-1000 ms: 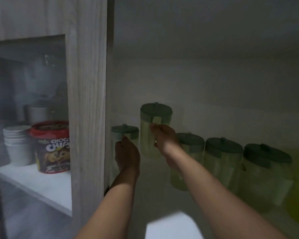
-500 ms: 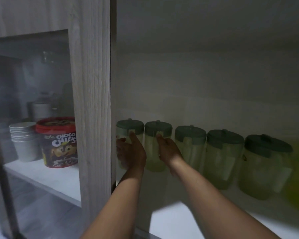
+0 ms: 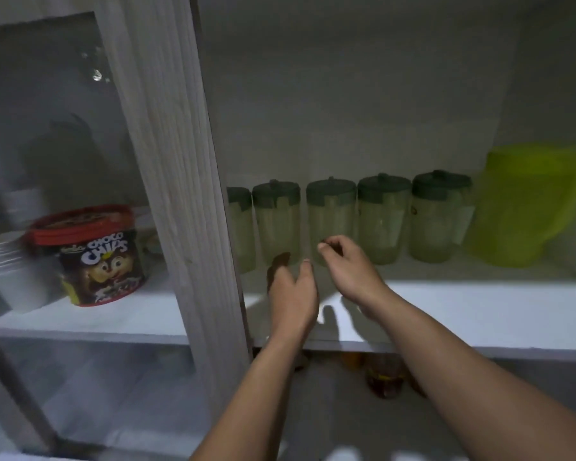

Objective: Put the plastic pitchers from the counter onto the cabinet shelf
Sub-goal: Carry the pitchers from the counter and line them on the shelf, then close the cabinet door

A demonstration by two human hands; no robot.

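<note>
Five pale green pitchers (image 3: 330, 221) with dark green lids stand in a row at the back of the white cabinet shelf (image 3: 463, 314), across the middle of the frame, the leftmost half hidden behind the wooden door frame (image 3: 177, 161). They stand upright, side by side, nearly touching. At the right end, a bigger bright lime pitcher (image 3: 526, 204) sits just beside the row.

Both hands are over the shelf's front part, in the centre of the frame, and neither holds anything. The left hand (image 3: 291, 294) is low, fingers spread loosely and pointing toward the second pitcher from the left, just short of it. The right hand (image 3: 348, 264) hangs in front of the base of the third pitcher, fingers curled loosely inward, thumb and forefinger close together but gripping nothing; whether they brush the plastic, I cannot tell.

Over at the left of the frame, behind the glass door, a red-lidded Choco Chips tub (image 3: 97, 257) stands next to a stack of white cups (image 3: 10, 264).
</note>
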